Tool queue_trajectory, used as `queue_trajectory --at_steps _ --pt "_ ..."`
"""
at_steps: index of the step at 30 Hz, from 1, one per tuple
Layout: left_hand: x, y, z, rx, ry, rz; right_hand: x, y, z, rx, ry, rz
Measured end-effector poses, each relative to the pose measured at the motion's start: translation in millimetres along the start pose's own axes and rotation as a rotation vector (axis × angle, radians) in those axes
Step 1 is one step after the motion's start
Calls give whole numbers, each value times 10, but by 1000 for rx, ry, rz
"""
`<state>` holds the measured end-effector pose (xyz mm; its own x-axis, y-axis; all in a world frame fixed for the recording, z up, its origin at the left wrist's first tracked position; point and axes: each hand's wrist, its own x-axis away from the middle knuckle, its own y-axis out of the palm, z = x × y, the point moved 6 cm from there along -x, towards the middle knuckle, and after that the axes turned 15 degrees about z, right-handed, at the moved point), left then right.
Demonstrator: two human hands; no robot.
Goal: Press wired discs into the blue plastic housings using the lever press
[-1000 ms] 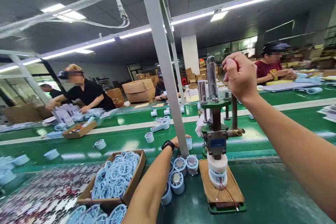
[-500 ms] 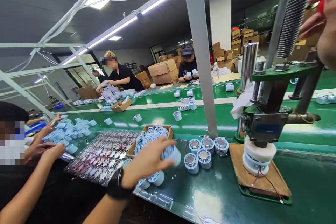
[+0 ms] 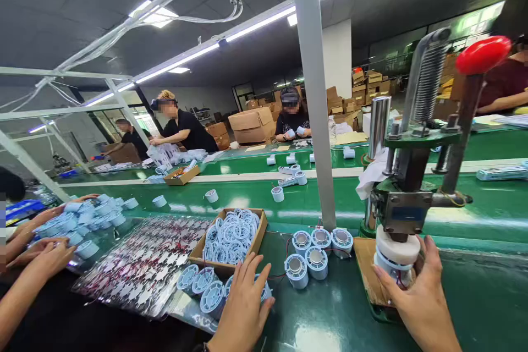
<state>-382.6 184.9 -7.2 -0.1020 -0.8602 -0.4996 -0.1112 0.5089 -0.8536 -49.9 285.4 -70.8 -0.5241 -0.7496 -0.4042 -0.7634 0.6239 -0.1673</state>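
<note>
The right hand (image 3: 416,291) has come off the red knob (image 3: 482,54) of the green hand press's (image 3: 412,176) lever and is now wrapping its fingers (image 3: 429,256) around the pale blue and white plastic spool (image 3: 395,261) sitting under the press head on the brown wooden pad (image 3: 367,264), so the pressing stroke is looking finished and the piece ready to lift out. The left hand (image 3: 243,308), which was holding a spool half a second ago, is now resting flat with fingers spread wide on a pale blue ribbed disc (image 3: 260,289) at the near edge of the green tabletop (image 3: 474,297). Five finished pale blue spools with metal cores (image 3: 317,256) are standing in a cluster between the hands. One brown cardboard box of blue rings (image 3: 231,231) is lying behind the left hand, and about four loose discs are lying before it.
</note>
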Motion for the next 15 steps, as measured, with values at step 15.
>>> queue_trajectory --at_steps 15 --pt "-1270 163 -1292 10 -315 -37 -542 -414 446 200 -40 232"
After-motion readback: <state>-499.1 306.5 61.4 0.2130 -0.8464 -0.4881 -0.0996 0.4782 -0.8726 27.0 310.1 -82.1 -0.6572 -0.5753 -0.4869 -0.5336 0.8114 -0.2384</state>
